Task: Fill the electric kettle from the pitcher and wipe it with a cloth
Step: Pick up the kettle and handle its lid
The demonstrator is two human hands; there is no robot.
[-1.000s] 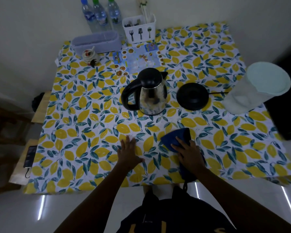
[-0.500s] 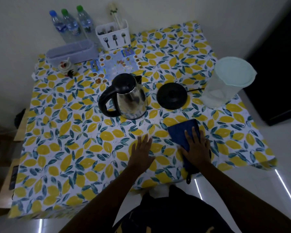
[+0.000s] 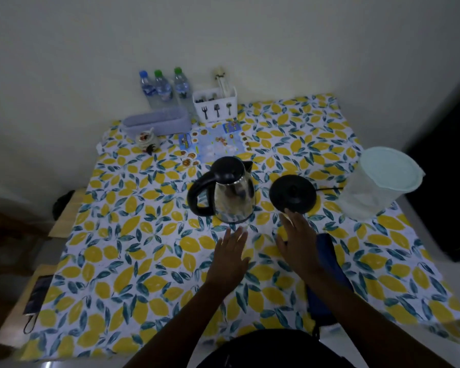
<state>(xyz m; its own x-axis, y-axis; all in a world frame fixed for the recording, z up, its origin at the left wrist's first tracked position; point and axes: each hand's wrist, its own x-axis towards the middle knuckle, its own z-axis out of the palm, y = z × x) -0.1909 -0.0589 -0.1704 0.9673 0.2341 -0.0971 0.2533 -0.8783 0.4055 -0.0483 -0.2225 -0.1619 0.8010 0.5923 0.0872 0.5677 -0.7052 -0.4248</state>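
Note:
A steel electric kettle [image 3: 233,195] with a black lid and handle stands mid-table, lid closed. Its black round base [image 3: 292,193] lies just to its right, the cord running right. A translucent pitcher [image 3: 377,184] with a pale lid stands at the right edge. A dark blue cloth [image 3: 327,277] lies on the table near the front, partly under my right forearm. My left hand [image 3: 230,256] hovers open just below the kettle. My right hand [image 3: 299,240] is open, fingers reaching up to the base's near rim, off the cloth.
The table wears a lemon-print cloth [image 3: 133,248]. At the back stand three water bottles [image 3: 162,87], a white cutlery caddy [image 3: 215,104], a lilac box [image 3: 157,122], a small jar [image 3: 146,140] and a sticker sheet [image 3: 215,142]. A dark appliance [image 3: 452,181] fills the right.
My right hand has lifted off the blue cloth and moved forward toward the kettle base. My left hand has also advanced toward the kettle. The camera view has tilted upward.

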